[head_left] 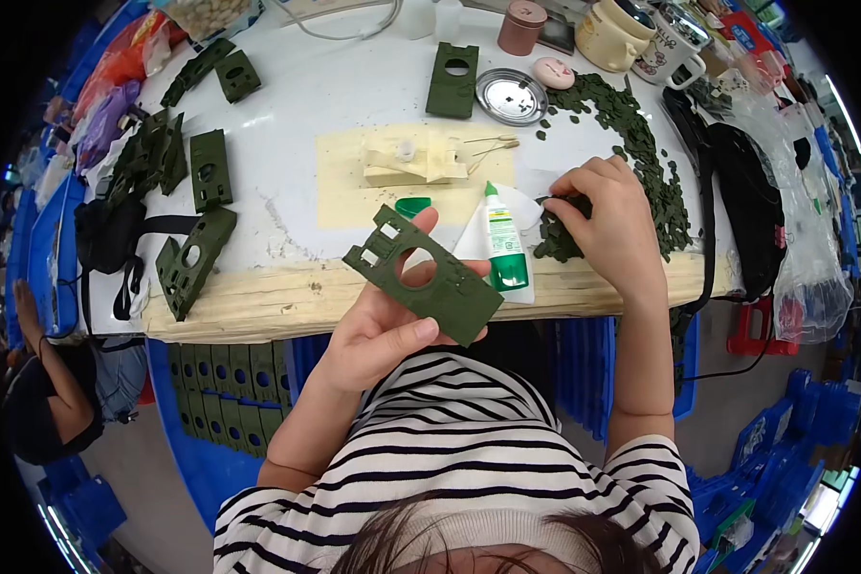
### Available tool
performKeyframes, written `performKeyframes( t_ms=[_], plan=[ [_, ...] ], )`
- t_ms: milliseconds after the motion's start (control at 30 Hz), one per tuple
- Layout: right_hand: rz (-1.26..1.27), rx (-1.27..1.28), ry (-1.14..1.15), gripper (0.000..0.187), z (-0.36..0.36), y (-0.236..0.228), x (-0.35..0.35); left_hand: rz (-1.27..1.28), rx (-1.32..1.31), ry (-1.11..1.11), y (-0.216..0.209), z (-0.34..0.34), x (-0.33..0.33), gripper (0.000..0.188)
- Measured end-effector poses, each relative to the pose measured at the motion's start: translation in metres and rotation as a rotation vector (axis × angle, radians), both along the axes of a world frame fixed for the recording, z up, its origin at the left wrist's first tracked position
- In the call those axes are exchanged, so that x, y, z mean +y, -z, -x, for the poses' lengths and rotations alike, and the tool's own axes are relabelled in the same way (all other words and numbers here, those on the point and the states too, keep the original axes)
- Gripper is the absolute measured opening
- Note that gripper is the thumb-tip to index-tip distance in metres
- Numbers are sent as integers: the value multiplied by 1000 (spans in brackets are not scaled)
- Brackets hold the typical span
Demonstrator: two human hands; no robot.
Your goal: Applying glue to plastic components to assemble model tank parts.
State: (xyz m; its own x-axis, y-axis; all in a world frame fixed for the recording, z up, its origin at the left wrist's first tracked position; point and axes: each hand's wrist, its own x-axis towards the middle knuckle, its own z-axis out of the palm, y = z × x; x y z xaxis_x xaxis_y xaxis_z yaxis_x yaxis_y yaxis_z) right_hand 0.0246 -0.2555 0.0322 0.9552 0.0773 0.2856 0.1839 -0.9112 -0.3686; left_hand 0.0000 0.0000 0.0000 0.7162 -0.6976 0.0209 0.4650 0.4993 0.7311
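Observation:
My left hand holds a dark green plastic model hull plate, tilted above the table's front edge. The plate has one big round hole and small square openings at its far end. My right hand is bent down over a small heap of dark green plastic pieces, thumb and fingertips drawn together. Whatever is between those fingertips is too small to make out. Between my hands, a green-and-white glue bottle lies on white paper, nozzle pointing away. Its green cap seems to lie just beyond the plate.
A taped block with thin sticks sits mid-table. More green hull plates lie left; another is at the back. Loose pieces spread right, near a round metal lid and mugs. A blue bin of plates stands below.

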Motion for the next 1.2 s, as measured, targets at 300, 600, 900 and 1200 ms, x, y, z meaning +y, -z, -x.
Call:
performKeyframes(
  t_ms=[300,600,900,1200],
  plan=[
    [-483,-68,24,11,9,-1,7,-25,31,-4,-3,-2,7,84],
    [-829,19,-95,11,43,-17,35,-83,33,87,-9,-1,4,81],
    [-1221,174,-169,16,43,-10,53,-167,-15,89,-8,5,6,77],
    [-1067,49,-47,12,34,-3,42,-202,-10,26,-11,6,7,75]
  ],
)
